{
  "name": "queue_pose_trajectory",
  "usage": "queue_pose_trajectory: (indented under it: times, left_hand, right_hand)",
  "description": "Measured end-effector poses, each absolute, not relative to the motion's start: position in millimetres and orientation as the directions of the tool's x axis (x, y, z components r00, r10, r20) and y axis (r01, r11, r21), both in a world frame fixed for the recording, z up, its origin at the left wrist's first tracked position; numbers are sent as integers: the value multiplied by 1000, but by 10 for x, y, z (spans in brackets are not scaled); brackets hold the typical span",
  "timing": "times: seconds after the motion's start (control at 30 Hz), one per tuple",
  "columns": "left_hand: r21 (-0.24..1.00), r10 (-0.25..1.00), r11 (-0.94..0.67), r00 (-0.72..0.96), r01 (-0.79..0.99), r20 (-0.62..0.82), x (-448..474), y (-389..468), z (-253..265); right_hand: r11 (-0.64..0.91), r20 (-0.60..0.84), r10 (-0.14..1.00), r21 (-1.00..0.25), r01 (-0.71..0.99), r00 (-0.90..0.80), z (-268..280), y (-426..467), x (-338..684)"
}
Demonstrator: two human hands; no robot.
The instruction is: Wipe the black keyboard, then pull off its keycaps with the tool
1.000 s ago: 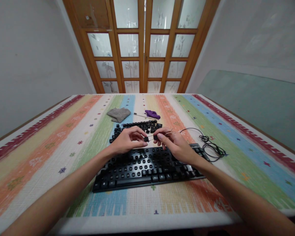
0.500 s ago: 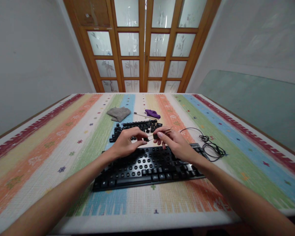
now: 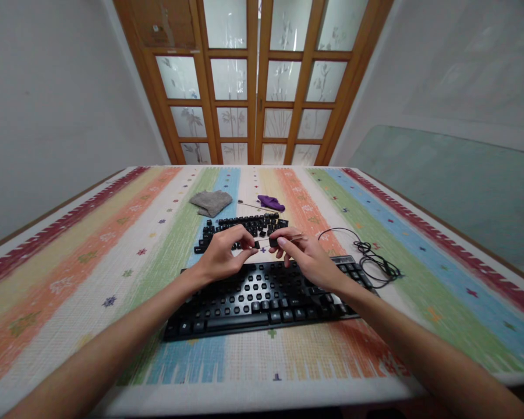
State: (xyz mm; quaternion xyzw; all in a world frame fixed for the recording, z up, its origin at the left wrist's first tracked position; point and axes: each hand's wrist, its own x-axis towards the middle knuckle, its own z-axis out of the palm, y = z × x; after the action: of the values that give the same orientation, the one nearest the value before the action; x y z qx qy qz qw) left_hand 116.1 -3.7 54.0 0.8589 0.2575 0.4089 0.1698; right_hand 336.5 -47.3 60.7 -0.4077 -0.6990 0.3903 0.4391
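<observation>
My left hand [image 3: 227,251] pinches a small black keycap [image 3: 257,245] between thumb and fingertips. My right hand [image 3: 304,256] grips a wire keycap puller by its black handle [image 3: 273,242], and its thin wires reach toward the keycap. Whether the wires still touch that cap is too small to tell. Below both hands lies a black keyboard [image 3: 240,291], its upper left part stripped to bare key stems while lower keys and the space bar are in place. Behind my left hand, loose black keycaps [image 3: 209,230] are laid out in rows, partly hidden by my fingers.
A grey cloth [image 3: 211,202] and a purple cloth [image 3: 271,202] lie farther back, with a thin rod-like tool [image 3: 255,205] between them. The coiled keyboard cable [image 3: 379,265] rests at the right. A striped tablecloth [image 3: 157,326] covers the table; wood-and-glass doors stand beyond.
My right hand has shifted slightly left with the puller. The keycap in my left hand has tilted and moved a little up and left.
</observation>
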Motion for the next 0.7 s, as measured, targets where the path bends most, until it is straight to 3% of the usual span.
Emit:
queue_pose_trajectory:
  times: [0.17, 0.33, 0.5, 0.7]
  left_hand:
    - [347, 503, -864, 598, 365, 624, 1199, -39, 471]
    - [316, 499, -866, 623, 388, 602, 1166, 35, 443]
    - [237, 498, -866, 703, 441, 508, 1067, 215, 374]
    - [168, 510, -855, 735, 491, 447, 1037, 388, 250]
  right_hand:
    - [576, 501, 814, -623, 530, -295, 572, -573, 3268]
    - [596, 572, 762, -438, 673, -302, 518, -528, 3315]
    - [518, 457, 848, -600, 610, -270, 633, -576, 3412]
    - [507, 379, 860, -714, 483, -342, 803, -739, 3456]
